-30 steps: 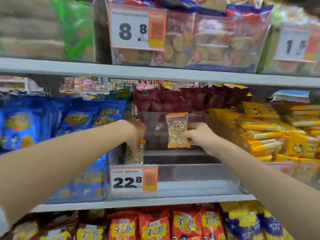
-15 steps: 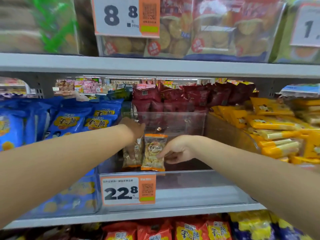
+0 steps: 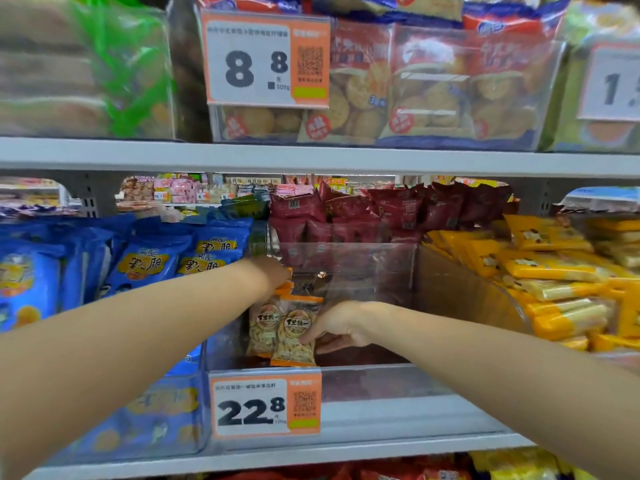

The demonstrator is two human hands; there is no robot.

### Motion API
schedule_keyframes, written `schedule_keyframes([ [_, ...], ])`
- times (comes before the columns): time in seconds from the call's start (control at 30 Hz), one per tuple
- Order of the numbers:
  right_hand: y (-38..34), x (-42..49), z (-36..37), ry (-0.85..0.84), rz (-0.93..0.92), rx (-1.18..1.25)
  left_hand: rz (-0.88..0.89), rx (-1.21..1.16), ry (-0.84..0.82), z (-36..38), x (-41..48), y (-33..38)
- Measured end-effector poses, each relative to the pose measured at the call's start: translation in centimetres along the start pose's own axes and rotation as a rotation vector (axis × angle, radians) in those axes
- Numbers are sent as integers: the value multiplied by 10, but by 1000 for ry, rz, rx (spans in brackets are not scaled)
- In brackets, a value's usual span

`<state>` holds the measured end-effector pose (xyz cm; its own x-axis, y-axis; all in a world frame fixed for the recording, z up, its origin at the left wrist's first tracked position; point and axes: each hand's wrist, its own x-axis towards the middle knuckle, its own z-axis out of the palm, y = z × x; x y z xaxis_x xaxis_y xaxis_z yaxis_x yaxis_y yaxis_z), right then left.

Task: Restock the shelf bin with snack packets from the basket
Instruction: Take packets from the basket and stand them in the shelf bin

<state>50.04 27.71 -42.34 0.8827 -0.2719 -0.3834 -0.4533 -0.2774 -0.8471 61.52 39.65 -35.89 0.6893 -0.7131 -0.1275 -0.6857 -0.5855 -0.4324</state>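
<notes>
A clear plastic shelf bin [image 3: 363, 379] stands on the middle shelf behind a 22.8 price tag [image 3: 265, 405]. Two small orange-trimmed snack packets stand upright at its left front. My right hand [image 3: 337, 327] pinches the right edge of the nearer packet [image 3: 294, 332], which rests on the bin floor. My left hand [image 3: 273, 271] reaches over the bin's left wall and holds the top of the packet behind it [image 3: 264, 323]; its fingers are partly hidden. The rest of the bin holds nothing. The basket is out of view.
Blue snack bags [image 3: 149, 265] fill the bin to the left, yellow packets [image 3: 554, 289] the bin to the right, dark red bags [image 3: 381, 209] sit behind. An upper shelf [image 3: 311, 157] carries biscuit packs above an 8.8 tag. More packets lie on the shelf below.
My right hand brought its packet down from mid-air into the bin and set it upright beside the first one. My left hand stayed on the first packet.
</notes>
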Motion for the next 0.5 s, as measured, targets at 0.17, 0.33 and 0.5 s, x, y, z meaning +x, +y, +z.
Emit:
schedule_keyframes([
  [0.17,-8,3,8,-6,-40,-26,20,-29,-52,-10,-3,-1],
  [0.33,-18,6,21,59,-103,-41,77,-116,-53,-30,-15,-7],
  [0.5,-19,2,32,163,-185,-226,147,-167,-11,-24,-21,-8],
])
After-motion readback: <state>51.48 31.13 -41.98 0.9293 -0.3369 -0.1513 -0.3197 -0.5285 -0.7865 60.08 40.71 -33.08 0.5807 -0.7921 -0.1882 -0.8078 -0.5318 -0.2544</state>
